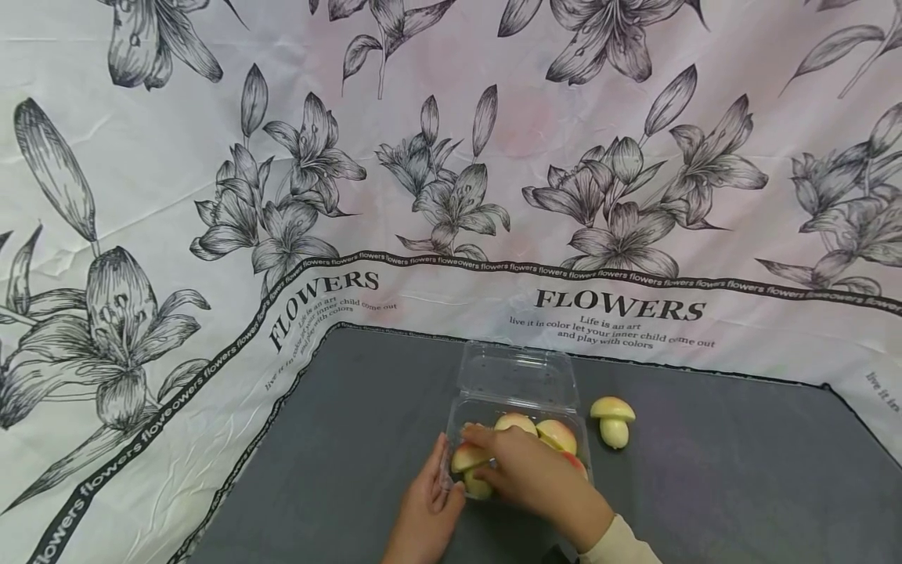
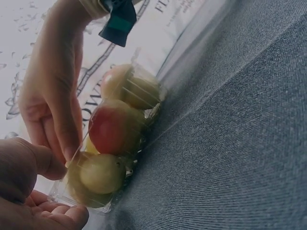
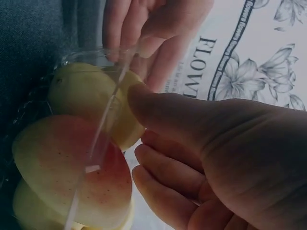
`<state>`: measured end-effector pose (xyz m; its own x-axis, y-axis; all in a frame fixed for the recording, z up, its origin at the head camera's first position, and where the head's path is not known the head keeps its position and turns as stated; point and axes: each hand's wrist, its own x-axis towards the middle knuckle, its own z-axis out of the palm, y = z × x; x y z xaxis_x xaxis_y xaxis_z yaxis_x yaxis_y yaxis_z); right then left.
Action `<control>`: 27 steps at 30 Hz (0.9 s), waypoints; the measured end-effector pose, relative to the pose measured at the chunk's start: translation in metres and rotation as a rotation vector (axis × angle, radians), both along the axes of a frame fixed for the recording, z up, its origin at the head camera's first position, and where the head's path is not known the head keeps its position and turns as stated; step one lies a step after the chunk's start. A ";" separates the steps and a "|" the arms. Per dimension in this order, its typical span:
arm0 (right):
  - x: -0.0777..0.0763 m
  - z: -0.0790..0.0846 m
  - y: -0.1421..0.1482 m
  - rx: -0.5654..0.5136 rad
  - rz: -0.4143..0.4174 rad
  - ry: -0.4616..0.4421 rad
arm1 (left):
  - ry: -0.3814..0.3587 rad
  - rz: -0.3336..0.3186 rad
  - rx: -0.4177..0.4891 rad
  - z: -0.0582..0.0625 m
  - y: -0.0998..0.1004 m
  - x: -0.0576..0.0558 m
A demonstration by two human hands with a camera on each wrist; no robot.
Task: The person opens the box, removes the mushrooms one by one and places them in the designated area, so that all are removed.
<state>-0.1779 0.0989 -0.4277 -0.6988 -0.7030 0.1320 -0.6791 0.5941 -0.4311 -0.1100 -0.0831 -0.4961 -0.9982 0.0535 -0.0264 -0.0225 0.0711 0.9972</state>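
Observation:
A clear plastic clamshell box (image 1: 486,407) stands on the dark table, holding several mushroom-shaped pieces with yellow stems and red-blushed yellow caps. My left hand (image 1: 424,497) holds the box at its near left corner, thumb and fingers spread around the wall. Reaching in from the right, my right hand (image 1: 532,474) pinches the leftmost mushroom (image 1: 468,457) between thumb and fingers. In the left wrist view that mushroom's stem (image 2: 101,173) shows through the box wall. Beside it, a redder-capped mushroom (image 3: 74,163) fills the right wrist view. Part of the pinch is hidden.
The box's hinged lid (image 1: 517,376) is raised toward the back. One more mushroom (image 1: 613,421) stands outside, to the right of the box. Behind the grey table surface (image 1: 352,439) hangs a white cloth (image 1: 451,301) printed with flowers and lettering.

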 end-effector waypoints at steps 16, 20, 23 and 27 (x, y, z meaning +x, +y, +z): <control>-0.005 -0.007 -0.002 0.007 0.014 0.058 | 0.019 -0.016 0.023 -0.001 0.000 -0.002; -0.006 -0.008 -0.002 0.007 0.009 0.068 | 0.022 -0.011 0.012 -0.001 0.001 -0.002; -0.006 -0.008 -0.003 0.015 0.004 0.066 | 0.027 -0.010 0.004 -0.001 0.001 -0.001; -0.007 -0.009 -0.004 0.020 0.009 0.071 | 0.038 -0.009 0.015 -0.001 0.000 -0.001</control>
